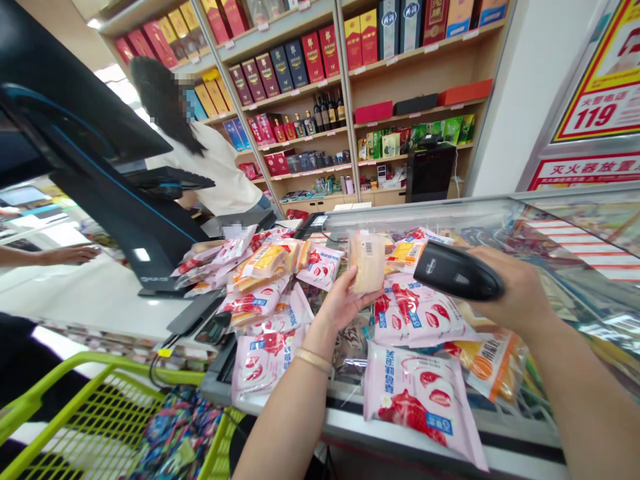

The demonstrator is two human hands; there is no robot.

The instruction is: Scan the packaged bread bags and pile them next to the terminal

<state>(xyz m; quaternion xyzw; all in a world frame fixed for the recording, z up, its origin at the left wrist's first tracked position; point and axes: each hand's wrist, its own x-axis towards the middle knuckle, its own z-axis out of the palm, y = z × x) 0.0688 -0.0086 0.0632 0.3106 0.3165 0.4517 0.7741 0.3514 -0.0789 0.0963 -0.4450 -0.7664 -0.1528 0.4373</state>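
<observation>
My left hand (343, 301) is closed round a pale snack packet (367, 263) in clear wrapping, held upright with a barcode near its top. My right hand (520, 288) grips a black barcode scanner (453, 270), its head turned left towards that packet with a gap between them. Beneath both hands, pink packets with strawberry pictures (415, 393) and orange-and-white packets (493, 363) lie on a glass-topped case (500, 223). To the left of my left hand is a heap of similar packets (263, 260). The fingers behind the scanner are partly hidden.
A dark checkout terminal (125, 207) rises on the left from a white counter (120, 307). Below it stands a lime-green shopping cart (100, 373) containing colourful wrapped goods. Another person (215, 173) is behind the counter, and someone's hand (70, 255) reaches in at far left. Shelves (300, 87) hold boxes and bottles.
</observation>
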